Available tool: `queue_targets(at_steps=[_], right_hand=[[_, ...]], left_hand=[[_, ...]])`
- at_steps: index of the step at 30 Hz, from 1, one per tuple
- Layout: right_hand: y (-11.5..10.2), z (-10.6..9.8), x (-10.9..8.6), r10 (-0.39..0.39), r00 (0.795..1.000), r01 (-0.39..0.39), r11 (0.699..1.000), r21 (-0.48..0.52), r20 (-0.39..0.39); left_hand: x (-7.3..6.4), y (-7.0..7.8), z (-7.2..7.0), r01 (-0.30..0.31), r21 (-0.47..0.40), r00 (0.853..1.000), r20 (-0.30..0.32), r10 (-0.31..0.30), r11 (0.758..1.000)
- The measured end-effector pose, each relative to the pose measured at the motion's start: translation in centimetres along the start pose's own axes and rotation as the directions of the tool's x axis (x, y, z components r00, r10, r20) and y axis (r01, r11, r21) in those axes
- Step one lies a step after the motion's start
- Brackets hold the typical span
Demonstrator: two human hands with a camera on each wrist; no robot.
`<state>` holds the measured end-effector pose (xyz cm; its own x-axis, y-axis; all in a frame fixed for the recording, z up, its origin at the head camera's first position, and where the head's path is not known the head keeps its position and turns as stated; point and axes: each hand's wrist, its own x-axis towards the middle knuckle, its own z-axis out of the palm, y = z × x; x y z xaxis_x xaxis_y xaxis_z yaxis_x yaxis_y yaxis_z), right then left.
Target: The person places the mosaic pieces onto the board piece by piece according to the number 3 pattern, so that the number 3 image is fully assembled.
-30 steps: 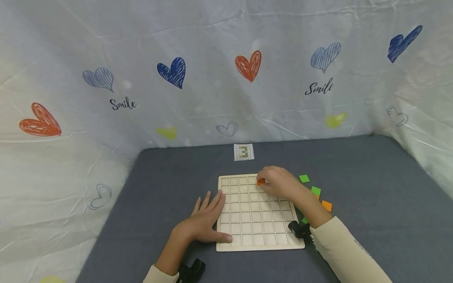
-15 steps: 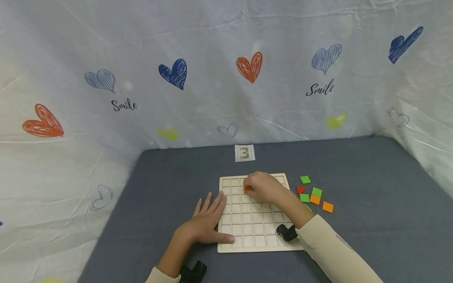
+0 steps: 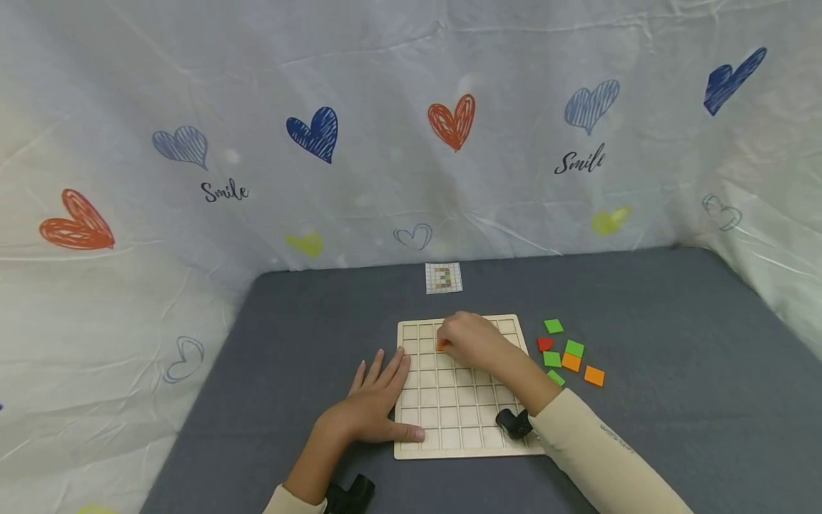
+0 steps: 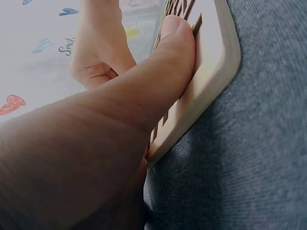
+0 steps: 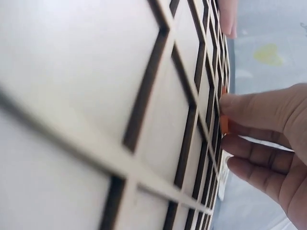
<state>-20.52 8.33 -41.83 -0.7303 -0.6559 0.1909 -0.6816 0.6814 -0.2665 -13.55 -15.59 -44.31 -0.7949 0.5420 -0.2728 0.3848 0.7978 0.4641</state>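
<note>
A grey desk [image 3: 661, 328] with a woven, cloth-like surface stands before a creased, pale sheet [image 3: 385, 57] printed with scribbled hearts and the word "Smile". On it lies a pale, wood-like square board [image 3: 459, 417] with rounded corners and raised ridges, near flat green, orange and red tiles [image 3: 571, 363] and a small gridded card [image 3: 444, 278]. The right hand's [image 3: 472, 340] grip pinches an orange tile [image 5: 224, 125] at the board's far part, while the left hand [image 3: 372, 410], fingers spread, rests its thumb on the near left corner.
</note>
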Motion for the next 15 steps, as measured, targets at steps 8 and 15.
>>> queue_targets(at_steps=[8, 15], right_hand=[[-2.3, 0.0, -0.7, 0.043, 0.991, -0.013, 0.972, -0.233, 0.123], [-3.5, -0.4, -2.6, 0.106, 0.974, -0.069, 0.981, -0.180, 0.202]], left_hand=[[-0.4, 0.8, -0.7, -0.017, -0.013, 1.000, 0.012, 0.017, 1.000], [-0.3, 0.9, -0.6, 0.005, 0.019, 1.000, 0.012, -0.005, 1.000]])
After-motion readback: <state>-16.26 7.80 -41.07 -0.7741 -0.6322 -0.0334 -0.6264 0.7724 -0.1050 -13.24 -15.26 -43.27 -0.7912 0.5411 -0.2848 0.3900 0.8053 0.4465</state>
